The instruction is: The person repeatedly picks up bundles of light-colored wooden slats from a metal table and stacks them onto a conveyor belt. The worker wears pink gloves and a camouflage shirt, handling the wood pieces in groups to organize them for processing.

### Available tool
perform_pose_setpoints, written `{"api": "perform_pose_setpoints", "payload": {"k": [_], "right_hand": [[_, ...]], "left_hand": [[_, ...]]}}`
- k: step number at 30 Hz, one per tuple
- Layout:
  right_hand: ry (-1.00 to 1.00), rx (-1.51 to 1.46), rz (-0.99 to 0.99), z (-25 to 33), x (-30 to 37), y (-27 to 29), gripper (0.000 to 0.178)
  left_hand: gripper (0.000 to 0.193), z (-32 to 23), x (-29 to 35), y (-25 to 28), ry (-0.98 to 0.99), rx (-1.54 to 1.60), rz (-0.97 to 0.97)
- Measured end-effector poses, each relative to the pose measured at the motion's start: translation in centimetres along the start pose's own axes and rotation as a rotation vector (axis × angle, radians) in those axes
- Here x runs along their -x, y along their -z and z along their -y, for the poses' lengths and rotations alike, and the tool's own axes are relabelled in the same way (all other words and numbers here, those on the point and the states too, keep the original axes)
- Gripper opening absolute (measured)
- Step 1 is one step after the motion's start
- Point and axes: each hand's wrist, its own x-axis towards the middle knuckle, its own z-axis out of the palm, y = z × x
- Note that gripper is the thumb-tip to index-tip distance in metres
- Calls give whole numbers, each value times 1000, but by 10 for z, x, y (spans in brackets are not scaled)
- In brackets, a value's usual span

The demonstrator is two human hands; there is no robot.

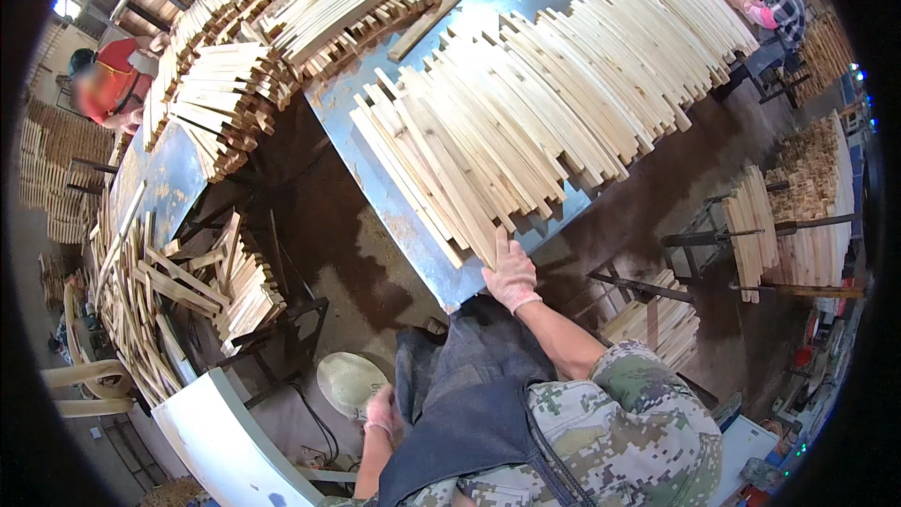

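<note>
My right hand (pixel 513 277), in a thin pale glove, is closed on the near end of a wooden slat (pixel 460 190). That slat lies among a long row of slats (pixel 563 84), side by side on a blue-grey metal table (pixel 404 242). Their near ends are uneven, and several stick out past the table's edge. Low at my left side hangs my left hand (pixel 380 410), also gloved, its fingers too small and partly hidden to read. Beside it is a round pale object (pixel 347 383); whether the hand touches it I cannot tell.
Stacked slats (pixel 338 14) cover the table's far left. Loose sticks (pixel 136 305) lean in a heap at left, near a white panel (pixel 230 441). A person in red (pixel 117 80) works at far left, another in a checked sleeve (pixel 788 14) at far right. Racked slats (pixel 798 216) stand right.
</note>
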Motion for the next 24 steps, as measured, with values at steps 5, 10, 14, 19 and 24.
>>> {"api": "perform_pose_setpoints", "payload": {"k": [5, 10, 14, 19, 24], "right_hand": [[117, -732, 106, -13, 7, 8, 94], [31, -1380, 461, 17, 65, 63, 76], [11, -1425, 442, 32, 115, 63, 82], [-106, -1537, 439, 44, 183, 53, 91], [-100, -1555, 340, 51, 241, 25, 89]], "left_hand": [[23, -86, -49, 10, -307, 111, 93], [29, -190, -20, -62, -466, 202, 404], [52, -225, -9, -127, -515, -5, 616], [48, -234, -6, -203, -240, 98, 892], [40, -217, 28, -227, 27, 476, 1059]]}}
